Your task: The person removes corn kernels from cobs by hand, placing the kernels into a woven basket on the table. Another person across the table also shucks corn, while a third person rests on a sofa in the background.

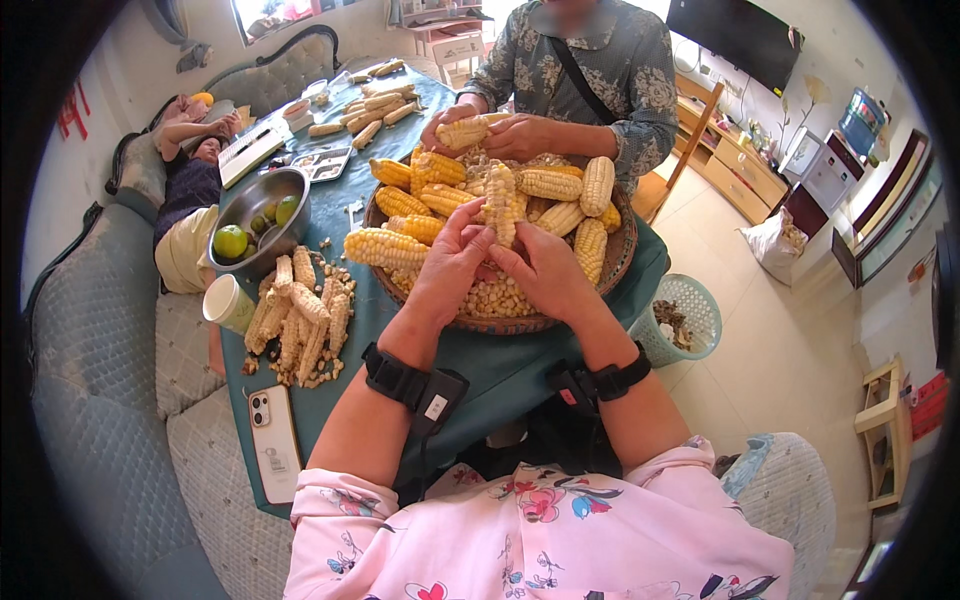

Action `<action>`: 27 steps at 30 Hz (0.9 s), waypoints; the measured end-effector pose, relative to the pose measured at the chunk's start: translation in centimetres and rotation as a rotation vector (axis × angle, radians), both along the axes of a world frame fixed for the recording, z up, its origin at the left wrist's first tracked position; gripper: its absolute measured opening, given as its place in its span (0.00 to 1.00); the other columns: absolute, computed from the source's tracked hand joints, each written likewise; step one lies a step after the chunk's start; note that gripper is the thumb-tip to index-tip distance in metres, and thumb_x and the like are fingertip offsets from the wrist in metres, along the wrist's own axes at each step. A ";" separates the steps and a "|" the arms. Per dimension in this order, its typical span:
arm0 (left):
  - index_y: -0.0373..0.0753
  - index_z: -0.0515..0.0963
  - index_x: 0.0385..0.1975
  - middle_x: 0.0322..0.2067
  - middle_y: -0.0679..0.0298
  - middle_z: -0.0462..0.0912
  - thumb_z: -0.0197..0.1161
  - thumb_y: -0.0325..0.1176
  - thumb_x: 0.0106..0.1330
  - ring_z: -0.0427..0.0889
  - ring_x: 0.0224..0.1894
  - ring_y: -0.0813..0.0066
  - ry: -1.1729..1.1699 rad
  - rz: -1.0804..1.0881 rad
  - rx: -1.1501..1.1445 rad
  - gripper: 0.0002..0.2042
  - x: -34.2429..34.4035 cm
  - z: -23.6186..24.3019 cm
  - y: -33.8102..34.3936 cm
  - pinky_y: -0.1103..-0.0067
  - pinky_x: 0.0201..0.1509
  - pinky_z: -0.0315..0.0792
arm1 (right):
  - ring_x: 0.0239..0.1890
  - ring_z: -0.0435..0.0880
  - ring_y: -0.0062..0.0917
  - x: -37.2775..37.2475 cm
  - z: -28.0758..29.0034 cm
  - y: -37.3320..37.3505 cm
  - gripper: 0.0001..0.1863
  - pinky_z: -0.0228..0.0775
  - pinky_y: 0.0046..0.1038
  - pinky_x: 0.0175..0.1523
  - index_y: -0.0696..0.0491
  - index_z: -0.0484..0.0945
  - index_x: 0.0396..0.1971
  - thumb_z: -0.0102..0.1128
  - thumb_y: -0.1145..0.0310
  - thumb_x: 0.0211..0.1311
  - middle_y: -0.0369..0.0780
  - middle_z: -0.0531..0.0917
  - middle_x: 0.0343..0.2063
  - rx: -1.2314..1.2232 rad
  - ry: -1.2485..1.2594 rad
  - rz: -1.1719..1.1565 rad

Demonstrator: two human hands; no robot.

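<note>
Corn cob (500, 200), pale yellow, tilted up at twelve o'clock from the wearer's two hands! Left hand (455, 262) pinches its lower end from the seven o'clock side, right hand (545, 270) grips from five, the pair close together and clamped on that cob. At six, loose kernels (497, 298) inside the basket (512, 325); whole ears (415, 228) crowd nine through three. Over at eight, stripped cobs (300, 320) heaped on green cloth (480, 375). Twelve, farther off: a co-worker's hands (520, 137) on another ear (465, 131).
</note>
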State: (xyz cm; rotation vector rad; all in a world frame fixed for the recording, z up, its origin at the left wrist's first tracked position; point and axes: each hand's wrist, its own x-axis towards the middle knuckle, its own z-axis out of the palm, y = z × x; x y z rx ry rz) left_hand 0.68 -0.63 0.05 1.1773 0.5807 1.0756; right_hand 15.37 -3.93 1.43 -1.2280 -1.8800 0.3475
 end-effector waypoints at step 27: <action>0.34 0.63 0.55 0.36 0.65 0.75 0.44 0.36 0.69 0.75 0.32 0.82 -0.041 -0.097 -0.033 0.18 -0.2 -0.4 0.5 0.85 0.35 0.71 | 0.26 0.70 0.15 0.8 -0.5 0.8 0.13 0.65 0.20 0.32 0.58 0.71 0.30 0.48 0.62 0.62 0.33 0.73 0.22 -0.412 0.555 0.189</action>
